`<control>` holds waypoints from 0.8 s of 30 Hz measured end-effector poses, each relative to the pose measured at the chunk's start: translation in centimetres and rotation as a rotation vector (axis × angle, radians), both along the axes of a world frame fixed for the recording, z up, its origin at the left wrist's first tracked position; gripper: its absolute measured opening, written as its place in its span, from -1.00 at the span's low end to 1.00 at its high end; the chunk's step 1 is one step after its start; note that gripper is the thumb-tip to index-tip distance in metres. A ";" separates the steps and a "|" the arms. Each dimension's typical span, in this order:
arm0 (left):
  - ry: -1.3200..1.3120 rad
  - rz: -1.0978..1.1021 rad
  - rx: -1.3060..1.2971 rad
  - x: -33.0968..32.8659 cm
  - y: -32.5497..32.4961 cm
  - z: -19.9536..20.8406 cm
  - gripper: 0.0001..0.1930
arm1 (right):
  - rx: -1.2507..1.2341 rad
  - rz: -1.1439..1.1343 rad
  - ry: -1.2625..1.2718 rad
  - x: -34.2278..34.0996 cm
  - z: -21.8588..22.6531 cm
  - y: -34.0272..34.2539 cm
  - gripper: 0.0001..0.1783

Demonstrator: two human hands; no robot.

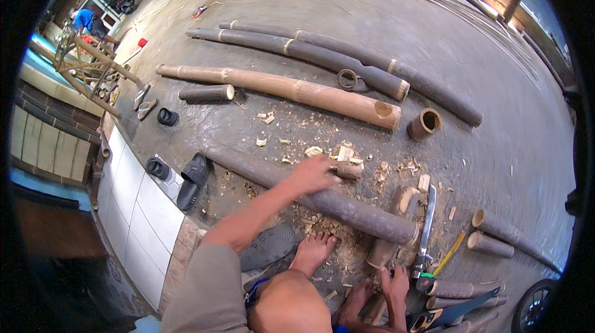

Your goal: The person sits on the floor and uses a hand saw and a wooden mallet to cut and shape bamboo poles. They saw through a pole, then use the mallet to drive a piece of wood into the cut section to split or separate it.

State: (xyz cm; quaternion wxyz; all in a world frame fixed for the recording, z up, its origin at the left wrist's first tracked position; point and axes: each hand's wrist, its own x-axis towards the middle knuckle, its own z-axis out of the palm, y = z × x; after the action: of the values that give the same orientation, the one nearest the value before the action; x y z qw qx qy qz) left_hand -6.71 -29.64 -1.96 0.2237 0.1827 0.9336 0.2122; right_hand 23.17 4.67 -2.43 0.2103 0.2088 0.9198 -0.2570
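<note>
My left hand [316, 174] reaches across a thick dark bamboo pole [365, 214]. Its slightly blurred fingers are at the end of a short wooden piece [350, 171] among pale chips; whether they grip it I cannot tell. Low down, my right hand [395, 284] is beside my foot, fingers extended and slightly apart, with no held thing visible. A wooden block [401, 201] lies under the pole's right end. Just right of that end is a long metal blade tool [427, 218], with a green tape measure [425, 281], its yellow tape out, below it.
Beyond lie a tan bamboo pole [304, 92], dark poles [347, 63] and an upright bamboo cup [425, 125]. A handsaw [462, 309] rests on bamboo pieces at lower right, near a wheel [534, 308]. Black sandals [193, 179] sit at left; a person [87, 22] bends far off.
</note>
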 end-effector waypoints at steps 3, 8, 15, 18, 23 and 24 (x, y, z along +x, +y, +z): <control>0.072 0.234 -0.122 -1.2 -8.7 0.3 -0.29 | 0.028 0.101 0.099 -1.6 3.1 0.7 -0.36; 0.319 0.324 -0.202 2.9 -15.9 -1.4 -0.48 | -0.105 0.475 0.303 -8.4 10.3 0.1 -0.40; 0.457 0.347 -0.214 3.1 -15.9 -3.5 -0.58 | -0.047 1.153 0.088 -18.7 13.7 -7.1 -0.27; 0.304 0.355 -0.146 1.9 -17.2 -3.4 -0.53 | -0.033 1.118 0.223 -21.1 10.1 -11.4 -0.19; 0.422 0.510 -0.143 -5.8 -23.9 -4.5 -0.42 | -0.021 1.123 0.206 -22.6 4.7 -14.8 -0.18; 0.461 0.559 -0.180 -7.9 -25.8 -4.7 -0.41 | -0.041 1.116 0.221 -22.6 4.1 -14.9 -0.19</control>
State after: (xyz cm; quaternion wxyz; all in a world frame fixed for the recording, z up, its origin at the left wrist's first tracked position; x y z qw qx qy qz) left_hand -14.63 -55.41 -6.64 -0.0440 -0.0569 0.9882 0.1353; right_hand 0.59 -10.19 1.68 0.2207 -0.3410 0.9022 -0.1450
